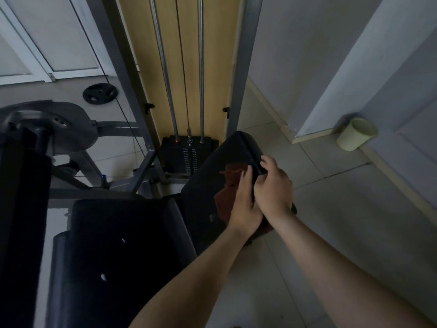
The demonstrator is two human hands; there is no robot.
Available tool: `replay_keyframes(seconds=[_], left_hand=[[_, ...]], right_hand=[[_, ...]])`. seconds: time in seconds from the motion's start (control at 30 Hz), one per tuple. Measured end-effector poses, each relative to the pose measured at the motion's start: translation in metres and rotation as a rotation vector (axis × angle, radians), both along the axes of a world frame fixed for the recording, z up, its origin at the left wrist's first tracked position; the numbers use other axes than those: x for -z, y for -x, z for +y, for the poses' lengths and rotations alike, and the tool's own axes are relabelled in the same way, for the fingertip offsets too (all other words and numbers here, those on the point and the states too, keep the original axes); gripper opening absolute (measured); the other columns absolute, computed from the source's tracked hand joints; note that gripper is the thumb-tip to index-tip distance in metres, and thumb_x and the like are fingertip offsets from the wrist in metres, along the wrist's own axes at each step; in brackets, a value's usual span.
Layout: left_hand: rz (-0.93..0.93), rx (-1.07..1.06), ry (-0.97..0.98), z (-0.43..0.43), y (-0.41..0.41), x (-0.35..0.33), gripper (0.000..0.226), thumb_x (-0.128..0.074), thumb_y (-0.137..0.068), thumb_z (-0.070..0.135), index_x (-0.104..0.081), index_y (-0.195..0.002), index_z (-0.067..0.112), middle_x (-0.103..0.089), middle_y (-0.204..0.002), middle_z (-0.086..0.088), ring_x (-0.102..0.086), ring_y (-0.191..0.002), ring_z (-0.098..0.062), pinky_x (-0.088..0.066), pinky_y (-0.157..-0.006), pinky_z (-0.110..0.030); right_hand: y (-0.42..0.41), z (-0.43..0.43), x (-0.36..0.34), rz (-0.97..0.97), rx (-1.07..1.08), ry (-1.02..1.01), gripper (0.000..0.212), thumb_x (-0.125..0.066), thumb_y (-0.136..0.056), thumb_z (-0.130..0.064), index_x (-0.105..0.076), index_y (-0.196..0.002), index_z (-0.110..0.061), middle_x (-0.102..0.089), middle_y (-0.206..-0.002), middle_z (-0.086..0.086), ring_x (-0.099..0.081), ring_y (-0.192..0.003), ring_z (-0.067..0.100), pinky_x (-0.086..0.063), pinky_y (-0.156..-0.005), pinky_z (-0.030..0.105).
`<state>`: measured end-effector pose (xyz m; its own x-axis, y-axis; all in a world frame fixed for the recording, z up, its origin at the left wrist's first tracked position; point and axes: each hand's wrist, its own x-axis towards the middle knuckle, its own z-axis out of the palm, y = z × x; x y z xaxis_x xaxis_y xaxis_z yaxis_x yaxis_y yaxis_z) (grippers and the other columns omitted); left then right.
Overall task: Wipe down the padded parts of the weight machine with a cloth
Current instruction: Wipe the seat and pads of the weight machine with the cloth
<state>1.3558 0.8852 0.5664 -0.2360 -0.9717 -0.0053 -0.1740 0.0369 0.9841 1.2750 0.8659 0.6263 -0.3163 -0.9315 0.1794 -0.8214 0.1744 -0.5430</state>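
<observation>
The scene is dim and bluish-grey, with low contrast. The brightest patch is the pale door panels (59,43) at ten o'clock. The black pads (123,256) at seven o'clock sink into near-featureless shadow. Wide-angle distortion bends the guide rods (165,67) and the wall edges toward the frame's borders. Detail is soft and slightly smeared throughout, with no hard shadows or glare.
</observation>
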Motion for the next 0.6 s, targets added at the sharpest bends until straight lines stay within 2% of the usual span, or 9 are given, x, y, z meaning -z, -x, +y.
replay_keyframes(seconds=[0.07,0.13,0.17,0.23,0.3,0.4,0.47,0.53,0.6], left_hand=[[-0.071,0.074,0.129,-0.017,-0.006,0.001,0.065,-0.052,-0.103,0.022,-0.017,-0.158,0.021,-0.010,-0.167,0.006,-0.005,-0.151,0.001,-0.008,-0.121,-0.018],[-0.134,0.084,0.212,-0.033,-0.018,0.011,0.057,-0.053,-0.103,0.022,-0.024,-0.151,0.018,-0.011,-0.164,0.000,-0.010,-0.146,0.002,-0.011,-0.119,-0.014],[-0.161,0.061,0.217,-0.040,-0.024,0.018,0.055,-0.051,-0.103,0.025,-0.025,-0.151,0.019,-0.012,-0.164,-0.001,-0.011,-0.146,0.000,-0.013,-0.120,-0.018],[-0.226,-0.061,0.136,-0.056,-0.032,0.030,0.056,-0.043,-0.105,0.038,-0.022,-0.156,0.024,-0.015,-0.166,0.000,-0.008,-0.152,-0.008,-0.012,-0.125,-0.035],[-0.297,-0.163,-0.003,-0.072,-0.037,0.038,0.062,-0.035,-0.105,0.048,-0.014,-0.159,0.027,-0.011,-0.168,0.001,0.001,-0.155,-0.015,-0.003,-0.126,-0.046],[-0.172,-0.249,-0.242,-0.093,-0.042,0.034,0.068,-0.035,-0.105,0.049,-0.005,-0.161,0.024,-0.002,-0.169,-0.001,0.004,-0.155,-0.016,-0.002,-0.126,-0.044],[-0.137,-0.265,-0.306,-0.110,-0.044,0.023,0.066,-0.034,-0.106,0.045,-0.005,-0.161,0.022,-0.002,-0.169,-0.003,0.003,-0.155,-0.015,-0.003,-0.124,-0.038],[-0.136,-0.188,-0.185,-0.125,-0.038,0.005,0.062,-0.033,-0.107,0.044,-0.010,-0.161,0.024,-0.006,-0.169,0.000,0.000,-0.151,-0.006,-0.005,-0.120,-0.031],[-0.144,-0.058,0.029,-0.133,-0.025,-0.014,0.058,-0.032,-0.108,0.043,-0.017,-0.160,0.025,-0.011,-0.168,0.003,0.000,-0.146,0.001,-0.005,-0.119,-0.028]], right_hand=[[0.001,-0.009,-0.001,-0.062,0.027,-0.006,0.044,-0.044,-0.095,-0.014,-0.048,-0.139,-0.023,-0.062,-0.128,0.000,-0.059,-0.115,0.017,-0.051,-0.091,0.034],[-0.003,-0.011,0.000,0.025,0.013,-0.025,0.042,-0.043,-0.097,-0.017,-0.049,-0.138,-0.023,-0.059,-0.130,0.003,-0.054,-0.120,0.017,-0.049,-0.091,0.033],[-0.007,-0.010,0.001,0.102,-0.007,-0.024,0.042,-0.044,-0.097,-0.018,-0.049,-0.139,-0.021,-0.058,-0.133,0.004,-0.052,-0.124,0.017,-0.049,-0.092,0.034],[-0.012,-0.009,0.003,0.211,-0.035,-0.009,0.042,-0.046,-0.097,-0.018,-0.049,-0.139,-0.017,-0.056,-0.138,0.005,-0.051,-0.129,0.018,-0.052,-0.093,0.035],[-0.012,-0.011,0.007,0.268,-0.023,-0.013,0.043,-0.047,-0.096,-0.018,-0.050,-0.138,-0.016,-0.056,-0.140,0.004,-0.052,-0.129,0.017,-0.052,-0.092,0.034],[-0.013,-0.013,0.010,0.306,0.004,-0.028,0.043,-0.049,-0.095,-0.018,-0.051,-0.138,-0.015,-0.058,-0.139,0.004,-0.056,-0.126,0.016,-0.052,-0.091,0.031],[-0.014,-0.014,0.011,0.311,0.007,-0.025,0.043,-0.049,-0.095,-0.019,-0.052,-0.138,-0.015,-0.058,-0.139,0.004,-0.057,-0.125,0.016,-0.052,-0.091,0.030],[-0.015,-0.014,0.009,0.294,0.026,-0.019,0.042,-0.047,-0.095,-0.020,-0.053,-0.137,-0.016,-0.060,-0.137,0.003,-0.058,-0.123,0.016,-0.052,-0.091,0.031],[-0.016,-0.016,0.007,0.254,0.070,-0.023,0.041,-0.046,-0.096,-0.022,-0.054,-0.136,-0.020,-0.063,-0.132,0.000,-0.060,-0.119,0.014,-0.052,-0.090,0.031]])
